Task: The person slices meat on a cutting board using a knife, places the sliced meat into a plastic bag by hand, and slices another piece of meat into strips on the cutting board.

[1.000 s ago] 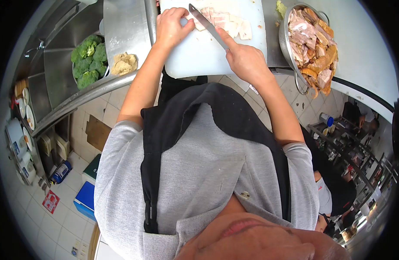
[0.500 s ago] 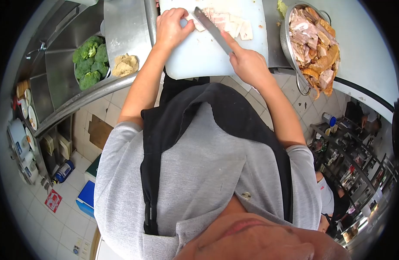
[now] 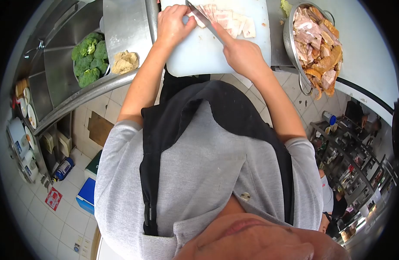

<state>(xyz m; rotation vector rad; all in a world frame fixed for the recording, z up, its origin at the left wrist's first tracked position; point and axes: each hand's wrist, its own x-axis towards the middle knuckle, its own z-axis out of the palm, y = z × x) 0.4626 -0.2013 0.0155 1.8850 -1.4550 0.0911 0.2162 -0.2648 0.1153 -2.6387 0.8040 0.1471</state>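
Observation:
My right hand (image 3: 246, 57) is wrapped around the handle of a kitchen knife (image 3: 203, 18), index finger stretched along the top of the blade. The blade slants up and left across a white cutting board (image 3: 199, 58), its tip close to my left fingers. Thin slices of pale, pinkish meat (image 3: 227, 21) lie fanned out right of the blade. With fingers bent, my left hand (image 3: 175, 26) presses on the left end of the meat, most of which is hidden beneath it; the thumb points toward the knife.
A metal colander (image 3: 289, 41) heaped with cooked meat pieces (image 3: 320, 47) stands right of the board. Left are broccoli heads (image 3: 90, 58) in a bowl and a yellowish lump (image 3: 125, 63) on the steel counter (image 3: 126, 26). Another person (image 3: 327, 193) is partly visible at the lower right.
The knife and my right hand have moved left and slightly up, bringing the blade nearer to my left hand. My left hand has hardly moved.

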